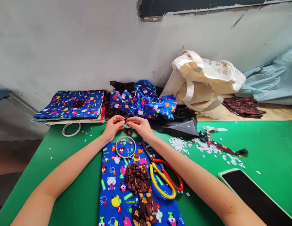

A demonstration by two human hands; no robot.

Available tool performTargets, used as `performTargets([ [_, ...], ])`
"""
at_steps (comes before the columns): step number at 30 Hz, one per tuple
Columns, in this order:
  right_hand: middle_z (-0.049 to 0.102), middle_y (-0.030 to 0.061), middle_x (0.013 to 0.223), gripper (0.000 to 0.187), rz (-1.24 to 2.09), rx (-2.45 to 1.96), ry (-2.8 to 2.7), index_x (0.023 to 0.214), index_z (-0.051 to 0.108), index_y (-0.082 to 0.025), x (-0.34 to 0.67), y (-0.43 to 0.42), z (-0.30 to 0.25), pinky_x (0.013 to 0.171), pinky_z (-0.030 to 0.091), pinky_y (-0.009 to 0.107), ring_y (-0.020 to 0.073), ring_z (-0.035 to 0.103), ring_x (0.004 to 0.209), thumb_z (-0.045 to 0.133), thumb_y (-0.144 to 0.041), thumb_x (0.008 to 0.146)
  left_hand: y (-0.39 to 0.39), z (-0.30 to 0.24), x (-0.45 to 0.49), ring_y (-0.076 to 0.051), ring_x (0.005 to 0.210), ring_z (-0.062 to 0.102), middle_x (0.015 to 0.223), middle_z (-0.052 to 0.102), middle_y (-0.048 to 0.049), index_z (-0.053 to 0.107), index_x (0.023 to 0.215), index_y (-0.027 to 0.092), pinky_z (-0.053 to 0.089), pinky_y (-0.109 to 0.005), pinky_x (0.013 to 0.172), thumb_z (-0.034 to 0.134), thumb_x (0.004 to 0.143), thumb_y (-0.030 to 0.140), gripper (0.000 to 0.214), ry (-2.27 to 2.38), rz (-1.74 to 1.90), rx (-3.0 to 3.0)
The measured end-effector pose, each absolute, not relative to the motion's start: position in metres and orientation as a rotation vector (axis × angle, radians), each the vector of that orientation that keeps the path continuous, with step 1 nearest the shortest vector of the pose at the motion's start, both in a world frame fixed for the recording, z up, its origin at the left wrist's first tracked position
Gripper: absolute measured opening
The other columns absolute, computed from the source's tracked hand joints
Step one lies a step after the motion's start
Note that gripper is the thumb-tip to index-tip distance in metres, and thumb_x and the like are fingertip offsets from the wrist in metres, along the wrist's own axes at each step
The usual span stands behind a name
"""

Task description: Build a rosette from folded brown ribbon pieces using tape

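At the back edge of the green table, my left hand (pixel 113 127) and my right hand (pixel 141 126) meet fingertip to fingertip. Both pinch a small dark scrap of fabric (pixel 125 120), mostly covered by the fingers. Just below them, a clear ring (pixel 116 147) lies on blue cartoon-print cloth (pixel 110 196). Dark brown patterned fabric pieces (pixel 137 177) form a pile on this cloth, with larger pieces (pixel 146 210) nearer me. Scissors (pixel 163 180) with one red and one yellow handle rest beside the pile, their blades partly under my right forearm.
A book stack topped with blue cloth (pixel 89 105) and another ring (pixel 63 130) sit back left. Crumpled blue cloth (pixel 143 102) and a canvas bag (pixel 207 75) line the wall. White paper bits (pixel 180 145), a dark fabric strip (pixel 224 149) and a phone (pixel 251 194) lie right.
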State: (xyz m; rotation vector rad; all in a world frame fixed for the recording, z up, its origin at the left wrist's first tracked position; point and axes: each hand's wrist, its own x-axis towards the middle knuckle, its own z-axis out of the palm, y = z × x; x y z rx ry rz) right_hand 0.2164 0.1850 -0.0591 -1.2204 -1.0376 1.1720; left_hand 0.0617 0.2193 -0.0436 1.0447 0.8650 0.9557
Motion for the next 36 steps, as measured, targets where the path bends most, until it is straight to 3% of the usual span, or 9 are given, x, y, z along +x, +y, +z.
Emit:
performTargets([
  [5,0.075,0.0029,0.084,0.038,1.141,-1.194,-1.086,0.096,0.069,-0.019,0.2155,0.1835,-0.057,0.08,0.056,0.031,0.0163,0.07,0.08,0.075,-0.036,0.062,0.2207,-0.0447,0.0611,-0.003,0.056,0.053,0.066,0.06,0.0049,0.062,0.08,0.014,0.044,-0.017,0.056,0.082,0.058,0.038,0.038,0.864,0.935,1.101],
  [12,0.073,0.0007,0.078,0.036,1.067,-1.223,-1.186,0.097,0.064,-0.021,0.2134,0.1811,-0.0566,0.071,0.055,0.03,0.0157,0.068,0.072,0.073,-0.033,0.064,0.2202,-0.0457,0.061,-0.004,0.056,0.058,0.073,0.062,0.0058,0.057,0.093,0.018,0.047,-0.018,0.056,0.08,0.059,0.027,0.042,0.872,0.934,1.189],
  [20,0.072,0.0009,0.074,0.022,1.047,-1.278,-1.238,0.085,0.062,-0.02,0.2128,0.1796,-0.0555,0.059,0.051,0.026,0.0148,0.066,0.064,0.066,-0.035,0.069,0.2191,-0.0453,0.0614,-0.006,0.054,0.058,0.069,0.063,0.005,0.055,0.093,0.017,0.046,-0.018,0.052,0.075,0.062,0.024,0.037,0.867,0.906,1.268],
  [29,0.066,0.0003,0.067,0.022,0.994,-1.29,-1.252,0.074,0.063,-0.02,0.2151,0.1822,-0.0583,0.061,0.046,0.026,0.0126,0.06,0.063,0.063,-0.041,0.072,0.2192,-0.0443,0.0627,-0.005,0.054,0.057,0.072,0.062,0.0046,0.059,0.089,0.017,0.045,-0.017,0.05,0.077,0.063,0.028,0.034,0.89,0.916,1.266],
  [36,0.066,0.001,0.065,0.021,0.996,-1.314,-1.275,0.073,0.062,-0.02,0.216,0.1833,-0.0604,0.058,0.046,0.026,0.0126,0.058,0.06,0.062,-0.042,0.073,0.2204,-0.0462,0.0617,-0.007,0.046,0.049,0.052,0.054,0.0058,0.059,0.078,0.017,0.039,-0.019,0.046,0.075,0.068,0.038,0.029,0.912,0.942,1.28],
])
